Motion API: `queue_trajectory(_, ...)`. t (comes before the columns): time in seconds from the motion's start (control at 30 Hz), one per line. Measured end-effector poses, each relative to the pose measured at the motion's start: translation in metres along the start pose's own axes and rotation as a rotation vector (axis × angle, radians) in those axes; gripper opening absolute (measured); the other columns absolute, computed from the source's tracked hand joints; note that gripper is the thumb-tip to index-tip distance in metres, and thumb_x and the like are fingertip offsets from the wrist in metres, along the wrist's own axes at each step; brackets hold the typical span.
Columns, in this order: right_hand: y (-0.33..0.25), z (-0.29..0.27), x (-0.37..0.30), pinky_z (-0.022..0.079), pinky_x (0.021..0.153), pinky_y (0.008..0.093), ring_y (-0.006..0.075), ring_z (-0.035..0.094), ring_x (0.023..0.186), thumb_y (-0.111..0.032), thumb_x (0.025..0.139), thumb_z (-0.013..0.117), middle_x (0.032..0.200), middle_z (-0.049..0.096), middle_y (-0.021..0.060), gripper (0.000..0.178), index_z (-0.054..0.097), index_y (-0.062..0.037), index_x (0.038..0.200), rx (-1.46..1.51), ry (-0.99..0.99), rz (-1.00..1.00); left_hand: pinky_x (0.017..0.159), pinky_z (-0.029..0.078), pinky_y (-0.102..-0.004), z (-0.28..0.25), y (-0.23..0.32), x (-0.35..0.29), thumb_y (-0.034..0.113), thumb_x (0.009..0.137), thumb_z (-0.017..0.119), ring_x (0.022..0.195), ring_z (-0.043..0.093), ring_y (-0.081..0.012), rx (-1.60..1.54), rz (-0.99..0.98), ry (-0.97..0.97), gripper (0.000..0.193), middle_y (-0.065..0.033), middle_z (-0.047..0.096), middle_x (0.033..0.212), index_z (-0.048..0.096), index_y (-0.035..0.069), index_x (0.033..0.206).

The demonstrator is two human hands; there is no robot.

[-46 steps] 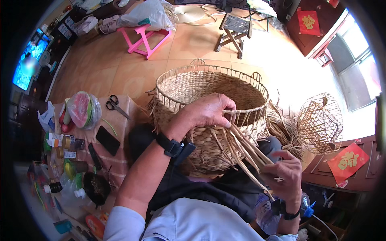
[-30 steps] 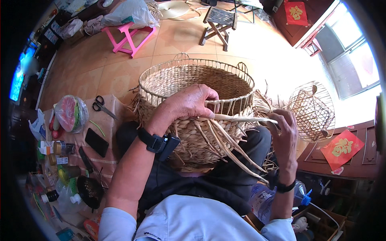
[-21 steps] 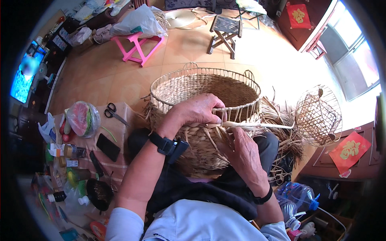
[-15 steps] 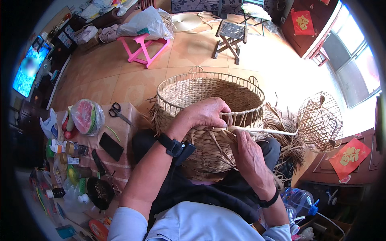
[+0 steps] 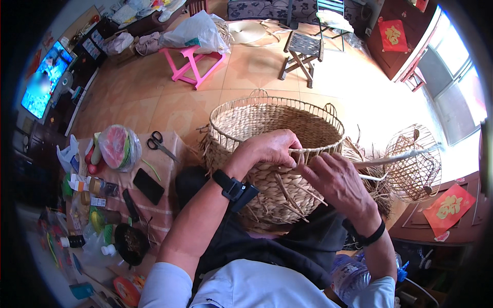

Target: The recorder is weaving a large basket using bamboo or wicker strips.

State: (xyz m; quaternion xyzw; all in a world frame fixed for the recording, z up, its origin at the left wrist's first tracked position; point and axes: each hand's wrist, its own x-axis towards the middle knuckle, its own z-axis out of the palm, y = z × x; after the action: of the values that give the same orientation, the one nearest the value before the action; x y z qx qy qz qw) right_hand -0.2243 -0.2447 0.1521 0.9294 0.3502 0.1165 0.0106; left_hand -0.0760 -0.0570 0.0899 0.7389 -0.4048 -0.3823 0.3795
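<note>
A round woven basket (image 5: pixel 287 197) of plant fibre on a wire frame stands between my knees, its upper wires still bare. My left hand (image 5: pixel 272 148) reaches over the near rim, its fingers closed on the basket's wire edge and weave. Beside it, my right hand (image 5: pixel 339 182) is closed on a pale flat plant-fibre strand (image 5: pixel 382 161), whose long end sticks out to the right. Loose strand ends (image 5: pixel 290 197) hang from the basket's near side. The fingertips of both hands are partly hidden at the rim.
A bundle of dry fibre (image 5: pixel 377 187) and a bare wire basket frame (image 5: pixel 413 164) lie to the right. On the cloth-covered surface at left are scissors (image 5: pixel 162 146), a phone (image 5: pixel 149 186), wrapped watermelon (image 5: pixel 119 147) and a dark bowl (image 5: pixel 131 244). Stools (image 5: pixel 303 56) stand beyond.
My right hand has turned over and moved up and right, with the strand now swung out to the right. The left hand stays at the rim. The whole view has shifted slightly.
</note>
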Motion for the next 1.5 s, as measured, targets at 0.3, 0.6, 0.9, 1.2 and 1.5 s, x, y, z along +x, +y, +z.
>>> queue_trajectory(0.3, 0.008, 0.053, -0.019, 0.048, 0.084, 0.0451, 0.0314, 0.061, 0.098, -0.012, 0.083, 0.065, 0.096, 0.062, 0.0087, 0.026, 0.067, -0.0114, 0.109, 0.186, 0.101, 0.442, 0.06, 0.05, -0.0412, 0.012, -0.003, 0.016, 0.04, 0.07, 0.074, 0.061, 0.062, -0.0252, 0.109, 0.089, 0.038, 0.044, -0.015, 0.067, 0.066, 0.072, -0.002, 0.083)
queue_trajectory(0.6, 0.0, 0.09, -0.01, 0.044, 0.069, 0.0468, 0.0356, 0.06, 0.085, -0.007, 0.087, 0.058, 0.092, 0.056, 0.0153, 0.01, 0.058, -0.0044, 0.096, 0.054, 0.088, 0.504, 0.072, 0.055, -0.0492, 0.037, 0.002, 0.016, 0.028, 0.065, 0.071, 0.08, 0.071, -0.0393, 0.376, -0.083, 0.426, 0.024, -0.0197, 0.071, 0.076, 0.075, 0.007, 0.076)
queue_trajectory(0.9, -0.006, 0.072, -0.011, 0.044, 0.071, 0.0503, 0.0405, 0.058, 0.087, -0.004, 0.091, 0.054, 0.097, 0.055, 0.0191, 0.019, 0.052, -0.0024, 0.11, 0.208, 0.029, 0.439, 0.068, 0.055, -0.0504, 0.06, 0.007, 0.028, 0.013, 0.062, 0.067, 0.072, 0.071, -0.0396, 0.505, -0.026, 0.646, 0.017, -0.0251, 0.068, 0.07, 0.07, -0.002, 0.067)
queue_trajectory(1.2, -0.008, 0.064, -0.026, 0.042, 0.064, 0.0511, 0.0398, 0.06, 0.076, -0.005, 0.087, 0.065, 0.091, 0.059, 0.0181, 0.021, 0.056, -0.0042, 0.106, 0.133, 0.156, 0.475, 0.067, 0.054, -0.0497, 0.073, -0.007, 0.035, 0.015, 0.064, 0.069, 0.069, 0.07, -0.0394, 0.517, -0.023, 0.707, 0.017, -0.0234, 0.068, 0.068, 0.069, -0.002, 0.066)
queue_trajectory(1.5, -0.012, 0.06, -0.015, 0.041, 0.063, 0.0516, 0.0417, 0.058, 0.075, -0.008, 0.097, 0.056, 0.086, 0.057, 0.0194, 0.007, 0.054, -0.0035, 0.102, 0.224, -0.006, 0.575, 0.077, 0.055, -0.0491, 0.049, 0.001, 0.03, 0.014, 0.068, 0.067, 0.088, 0.072, -0.0409, 0.444, -0.014, 0.375, 0.023, -0.0242, 0.072, 0.084, 0.073, -0.005, 0.08)
